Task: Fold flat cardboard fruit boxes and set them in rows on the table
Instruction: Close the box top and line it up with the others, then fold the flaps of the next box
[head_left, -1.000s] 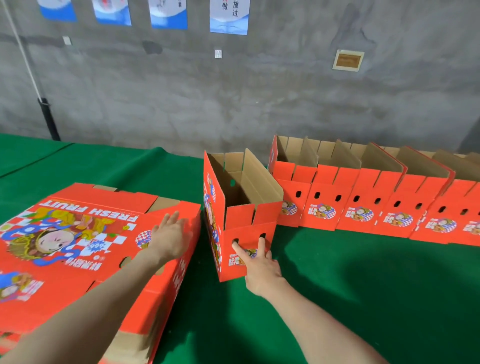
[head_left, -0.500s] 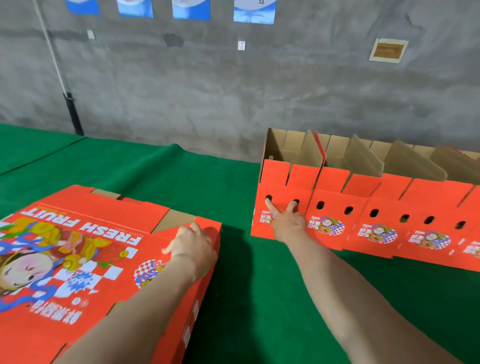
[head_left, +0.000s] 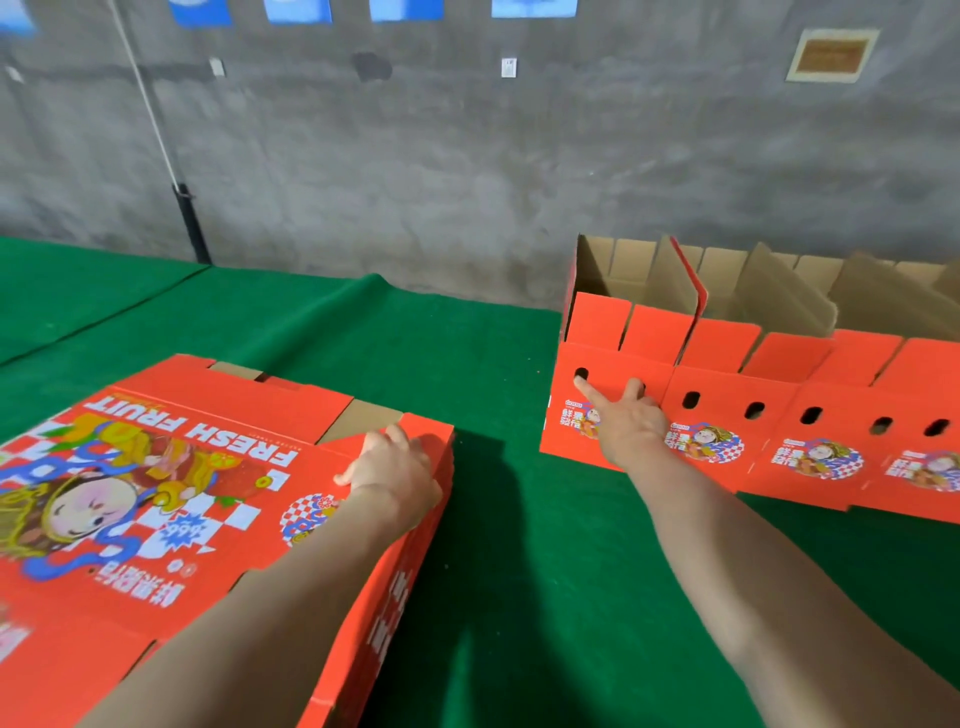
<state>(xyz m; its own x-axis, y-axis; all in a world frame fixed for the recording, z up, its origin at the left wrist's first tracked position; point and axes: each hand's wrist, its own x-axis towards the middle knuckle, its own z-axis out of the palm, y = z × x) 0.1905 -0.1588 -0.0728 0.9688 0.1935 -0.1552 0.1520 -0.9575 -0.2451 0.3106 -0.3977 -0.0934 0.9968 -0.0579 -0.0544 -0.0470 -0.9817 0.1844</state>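
right hand (head_left: 631, 423), fingers straight and spread, presses the box (head_left: 610, 358) at the left end of the row (head_left: 831, 431); best nudge it flush with its neighbour. left hand (head_left: 395, 473) lies on the stack (head_left: 156, 519) left of the row, grip unclear.

A lane of bare green table (head_left: 498, 545) runs near to far between the stack of flat boxes (head_left: 156, 493) on the left and the row of folded boxes (head_left: 779, 415) on the right, ending at the wall (head_left: 467, 182). The right hand (head_left: 631, 421), fingers straight against the row's leftmost box, and its forearm slant across the near right.
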